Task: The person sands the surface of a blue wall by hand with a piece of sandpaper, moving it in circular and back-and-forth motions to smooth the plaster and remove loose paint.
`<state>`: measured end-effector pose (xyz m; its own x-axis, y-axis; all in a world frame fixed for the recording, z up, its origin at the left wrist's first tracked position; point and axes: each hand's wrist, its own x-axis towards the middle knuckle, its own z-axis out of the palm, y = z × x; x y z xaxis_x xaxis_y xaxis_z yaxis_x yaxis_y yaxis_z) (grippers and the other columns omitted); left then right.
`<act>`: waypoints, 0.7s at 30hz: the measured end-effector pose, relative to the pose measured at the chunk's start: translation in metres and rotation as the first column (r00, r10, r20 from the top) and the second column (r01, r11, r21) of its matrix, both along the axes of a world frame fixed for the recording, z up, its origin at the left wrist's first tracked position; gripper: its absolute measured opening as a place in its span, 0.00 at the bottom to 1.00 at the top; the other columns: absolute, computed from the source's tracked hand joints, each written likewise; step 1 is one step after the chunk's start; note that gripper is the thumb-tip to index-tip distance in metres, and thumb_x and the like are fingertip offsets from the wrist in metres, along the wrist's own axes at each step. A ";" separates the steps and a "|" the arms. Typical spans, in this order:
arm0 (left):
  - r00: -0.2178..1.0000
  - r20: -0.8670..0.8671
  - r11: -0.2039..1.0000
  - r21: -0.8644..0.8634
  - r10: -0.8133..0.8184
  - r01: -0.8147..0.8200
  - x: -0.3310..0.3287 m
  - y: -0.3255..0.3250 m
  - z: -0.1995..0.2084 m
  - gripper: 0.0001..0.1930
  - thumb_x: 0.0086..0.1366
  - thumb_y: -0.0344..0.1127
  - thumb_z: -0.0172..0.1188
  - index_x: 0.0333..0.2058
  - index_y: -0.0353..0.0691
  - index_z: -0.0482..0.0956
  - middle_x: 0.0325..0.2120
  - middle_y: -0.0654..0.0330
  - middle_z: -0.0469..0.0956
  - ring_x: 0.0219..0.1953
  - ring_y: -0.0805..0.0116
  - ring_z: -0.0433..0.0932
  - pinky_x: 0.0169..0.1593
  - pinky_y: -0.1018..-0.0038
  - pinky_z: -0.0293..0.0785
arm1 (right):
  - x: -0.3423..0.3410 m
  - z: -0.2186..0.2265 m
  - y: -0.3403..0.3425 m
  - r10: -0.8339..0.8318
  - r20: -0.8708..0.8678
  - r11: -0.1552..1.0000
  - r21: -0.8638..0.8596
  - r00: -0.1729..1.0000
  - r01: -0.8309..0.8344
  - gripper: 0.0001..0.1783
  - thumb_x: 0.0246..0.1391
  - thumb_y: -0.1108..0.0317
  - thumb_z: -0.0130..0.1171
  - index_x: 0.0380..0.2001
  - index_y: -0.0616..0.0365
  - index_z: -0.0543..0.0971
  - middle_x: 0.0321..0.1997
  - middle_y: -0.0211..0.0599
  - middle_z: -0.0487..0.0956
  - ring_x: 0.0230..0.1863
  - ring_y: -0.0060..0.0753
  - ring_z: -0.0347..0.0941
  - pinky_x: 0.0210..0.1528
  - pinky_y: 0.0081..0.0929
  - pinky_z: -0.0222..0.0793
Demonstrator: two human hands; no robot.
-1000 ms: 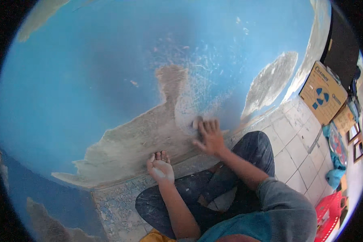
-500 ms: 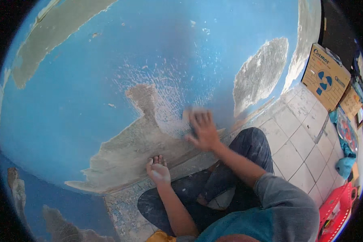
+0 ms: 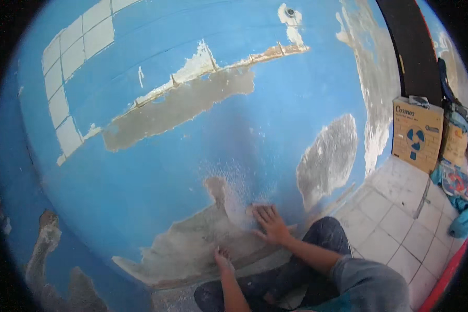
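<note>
My right hand [image 3: 273, 227] lies against the blue wall [image 3: 156, 182], its fingers stretched out over a pale flat piece that looks like sandpaper [image 3: 250, 210]. Most of that piece is hidden under the fingers. Around it the paint is worn into whitish scratches [image 3: 234, 184], beside a bare grey patch of plaster [image 3: 192, 242]. Lower and to the left, my left hand [image 3: 223, 259] rests near the foot of the wall with loosely bent fingers, and nothing shows in it.
My bent knees [image 3: 327, 234] are close to the wall. White floor tiles [image 3: 377, 210] stretch to the right. A cardboard fan box [image 3: 417, 132] stands in the far right corner, with a teal cloth [image 3: 462, 223] and bags nearby. A red rim [image 3: 447, 275] shows at lower right.
The view has tilted up, bringing more of the upper wall into sight. My right hand, blurred before, now shows sharply, still over the worn paint. My left hand stays low by the wall.
</note>
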<state>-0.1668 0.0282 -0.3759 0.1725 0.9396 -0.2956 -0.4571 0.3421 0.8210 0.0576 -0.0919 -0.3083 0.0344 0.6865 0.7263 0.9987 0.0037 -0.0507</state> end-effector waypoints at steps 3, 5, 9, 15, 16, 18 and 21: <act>0.937 -0.347 0.981 0.191 0.032 0.037 0.001 -0.014 0.004 0.33 0.59 0.55 0.54 0.58 0.41 0.65 0.51 0.57 0.71 0.53 0.56 0.70 0.59 0.55 0.57 | 0.014 0.064 -0.007 0.040 0.075 0.988 0.144 0.996 -0.050 0.42 0.55 0.42 0.50 0.66 0.52 0.54 0.67 0.48 0.57 0.70 0.53 0.47 0.70 0.56 0.37; 0.677 -0.735 0.947 0.243 0.039 0.209 -0.023 -0.024 0.017 0.32 0.60 0.55 0.54 0.57 0.41 0.66 0.52 0.55 0.70 0.54 0.56 0.69 0.57 0.56 0.60 | 0.001 0.157 -0.002 0.051 0.001 0.966 0.254 0.999 -0.049 0.43 0.55 0.47 0.51 0.68 0.53 0.50 0.70 0.49 0.52 0.70 0.55 0.45 0.69 0.55 0.36; -0.241 -0.909 0.803 0.148 0.341 0.577 -0.045 -0.086 0.049 0.31 0.61 0.57 0.51 0.55 0.41 0.71 0.57 0.53 0.67 0.60 0.53 0.63 0.61 0.53 0.56 | 0.007 0.284 0.021 0.054 -0.033 0.888 0.460 0.998 -0.032 0.44 0.55 0.49 0.52 0.67 0.59 0.48 0.72 0.51 0.45 0.72 0.53 0.37 0.70 0.54 0.31; -0.443 -0.788 0.772 0.063 0.428 0.632 -0.084 -0.137 0.069 0.37 0.61 0.66 0.44 0.58 0.43 0.68 0.61 0.53 0.62 0.64 0.54 0.57 0.66 0.46 0.40 | -0.023 0.151 0.024 -0.016 0.068 0.947 0.321 0.998 -0.006 0.48 0.51 0.46 0.55 0.68 0.56 0.48 0.72 0.47 0.46 0.73 0.49 0.38 0.71 0.52 0.33; -0.457 -0.794 0.776 0.030 0.402 0.630 -0.086 -0.143 0.074 0.37 0.61 0.66 0.44 0.58 0.43 0.68 0.61 0.53 0.62 0.64 0.54 0.57 0.66 0.46 0.40 | -0.027 0.127 0.017 0.025 0.079 0.975 0.219 0.997 -0.042 0.49 0.50 0.46 0.57 0.68 0.55 0.47 0.72 0.45 0.46 0.73 0.48 0.37 0.71 0.51 0.34; -0.454 -0.721 0.729 0.104 0.524 0.677 -0.090 -0.160 0.077 0.36 0.61 0.63 0.47 0.59 0.43 0.66 0.63 0.54 0.59 0.66 0.52 0.53 0.67 0.48 0.40 | -0.040 0.099 -0.005 0.075 0.067 0.994 0.077 0.995 -0.080 0.50 0.49 0.45 0.58 0.68 0.55 0.47 0.72 0.43 0.46 0.73 0.47 0.37 0.71 0.51 0.34; -0.365 -0.628 0.642 0.291 0.688 0.710 -0.090 -0.190 0.079 0.36 0.58 0.59 0.54 0.58 0.40 0.67 0.61 0.53 0.62 0.66 0.52 0.53 0.67 0.52 0.40 | -0.029 0.106 -0.011 0.059 0.144 0.998 -0.008 0.988 -0.058 0.51 0.49 0.46 0.59 0.68 0.53 0.46 0.72 0.41 0.45 0.73 0.45 0.37 0.72 0.49 0.35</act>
<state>-0.2573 -0.1619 -0.2967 0.4257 0.8219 0.3784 0.9044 -0.3734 -0.2063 0.0290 -0.1025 -0.2027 -0.1106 0.6868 0.7184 0.9937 0.0626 0.0931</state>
